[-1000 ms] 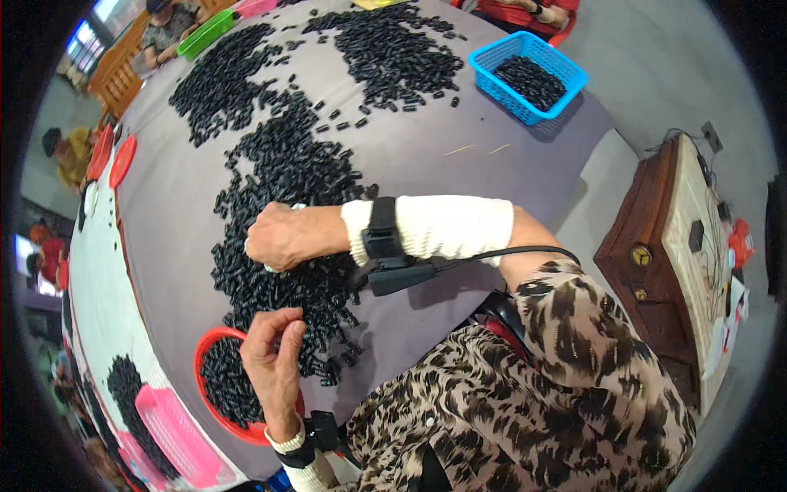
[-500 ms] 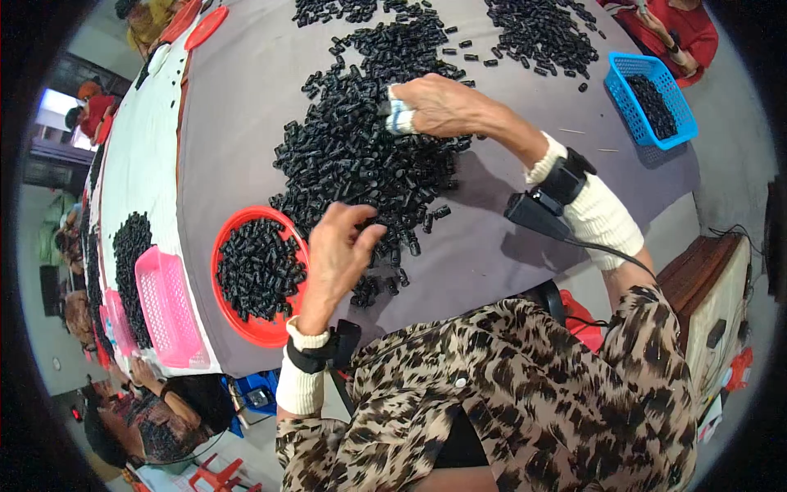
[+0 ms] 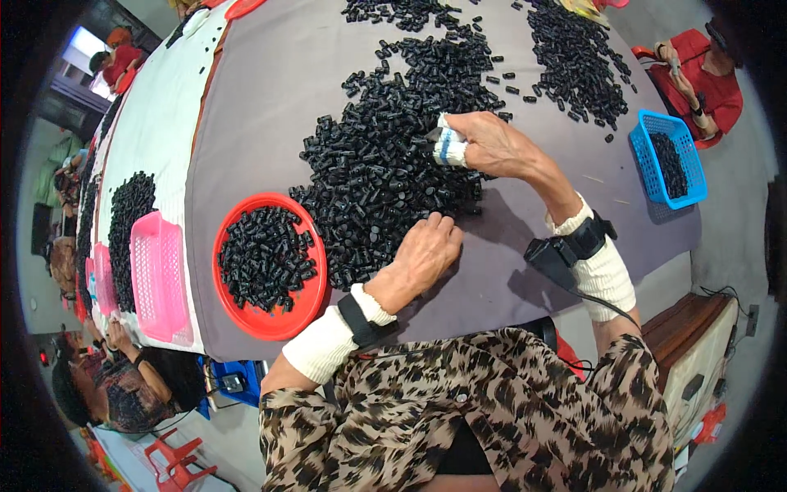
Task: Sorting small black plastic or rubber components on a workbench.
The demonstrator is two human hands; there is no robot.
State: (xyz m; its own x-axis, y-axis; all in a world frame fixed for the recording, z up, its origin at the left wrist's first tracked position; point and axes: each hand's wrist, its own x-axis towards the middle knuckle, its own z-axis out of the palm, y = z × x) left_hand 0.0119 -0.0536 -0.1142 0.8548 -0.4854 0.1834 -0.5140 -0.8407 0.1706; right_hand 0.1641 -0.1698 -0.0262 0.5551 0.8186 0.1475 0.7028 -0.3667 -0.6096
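Illumination moderate and even; a bright pane [image 3: 87,56] at upper left is blown out. Soft shadows fall on the grey tablecloth [image 3: 262,123] beside the right hand [image 3: 498,148]. Fisheye curvature bends outer edges; corners black.

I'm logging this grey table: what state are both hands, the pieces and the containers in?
Left hand: fingers curled, grip unclear
Right hand: fingers bent, grip unclear
Black pieces: loosely heaped, some scattered
Red tray: partly covered with pieces
Blue basket: upright, pieces inside

Black pieces [image 3: 369,156], red tray [image 3: 307,305], grey tablecloth [image 3: 262,107], tan shirt [image 3: 393,398] with dark blotches, blue basket [image 3: 648,162]
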